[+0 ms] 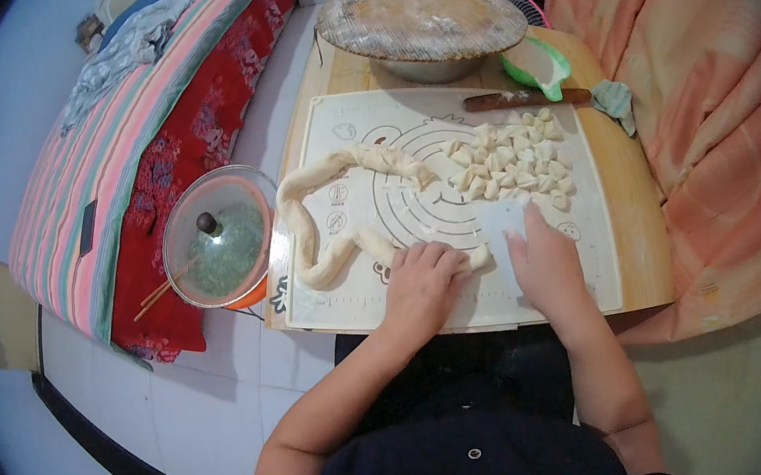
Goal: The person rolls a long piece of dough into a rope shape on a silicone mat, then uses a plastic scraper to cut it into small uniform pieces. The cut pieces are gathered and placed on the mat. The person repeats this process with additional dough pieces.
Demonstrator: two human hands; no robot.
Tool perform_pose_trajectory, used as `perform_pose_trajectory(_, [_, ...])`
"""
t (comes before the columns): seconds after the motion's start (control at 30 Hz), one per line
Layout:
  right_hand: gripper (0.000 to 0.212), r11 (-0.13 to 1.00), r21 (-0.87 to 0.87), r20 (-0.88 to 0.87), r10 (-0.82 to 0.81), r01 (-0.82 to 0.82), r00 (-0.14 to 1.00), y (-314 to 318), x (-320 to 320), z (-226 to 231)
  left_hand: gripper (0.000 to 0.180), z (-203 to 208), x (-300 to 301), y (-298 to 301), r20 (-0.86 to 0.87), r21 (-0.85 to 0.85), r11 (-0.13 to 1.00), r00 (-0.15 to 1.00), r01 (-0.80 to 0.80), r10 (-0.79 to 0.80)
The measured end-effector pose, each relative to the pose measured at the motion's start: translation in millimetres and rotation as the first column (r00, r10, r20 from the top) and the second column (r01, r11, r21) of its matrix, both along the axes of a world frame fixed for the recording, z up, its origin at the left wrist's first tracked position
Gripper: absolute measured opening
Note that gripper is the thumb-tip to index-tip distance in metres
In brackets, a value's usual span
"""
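Observation:
A long dough rope (301, 229) winds in loops over the left part of the white printed mat (360, 303). Its near end runs under my left hand (424, 275), whose fingers curl over it. A short stub of dough pokes out to the right of those fingers. My right hand (545, 259) grips a pale, flat dough scraper (500, 222), which stands just right of the rope's end. Whether the blade touches the dough, I cannot tell. Several small cut dough pieces (514, 157) lie heaped on the mat's right side, beyond the scraper.
At the table's far end, a round woven lid (419, 16) dusted with flour covers a bowl (431, 69). Beside it are a green scoop (538, 68) and a wooden rolling pin (526, 99). A glass-lidded pot (223, 244) with chopsticks stands left, near a bed (163, 122). An orange curtain (711, 117) hangs right.

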State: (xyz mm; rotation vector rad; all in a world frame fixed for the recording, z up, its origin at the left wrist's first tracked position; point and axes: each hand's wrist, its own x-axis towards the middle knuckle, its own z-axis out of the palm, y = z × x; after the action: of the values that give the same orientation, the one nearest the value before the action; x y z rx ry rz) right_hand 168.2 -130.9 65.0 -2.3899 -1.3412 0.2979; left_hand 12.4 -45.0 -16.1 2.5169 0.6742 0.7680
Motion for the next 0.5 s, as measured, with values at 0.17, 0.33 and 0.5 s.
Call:
perform_pose_trajectory(0.17, [0.021,0.997,-0.039,-0.020,0.065,-0.066,0.998,-6,-12,-3,0.022,-10,1,-3,0.058,0.019,1.000,0.998,-0.003,0.002])
perform_pose_trajectory(0.33, [0.020,0.990,-0.127,0.001,0.065,-0.064,0.998,4,-18,-20,0.023,-8,0,-4,0.043,0.050,0.999,0.999,0.007,-0.009])
perform_pose_trajectory(0.5, [0.021,0.999,0.014,0.065,0.046,-0.047,0.997,29,-14,-42,0.026,-2,-2,-4,0.022,0.062,0.998,0.999,0.025,-0.027])
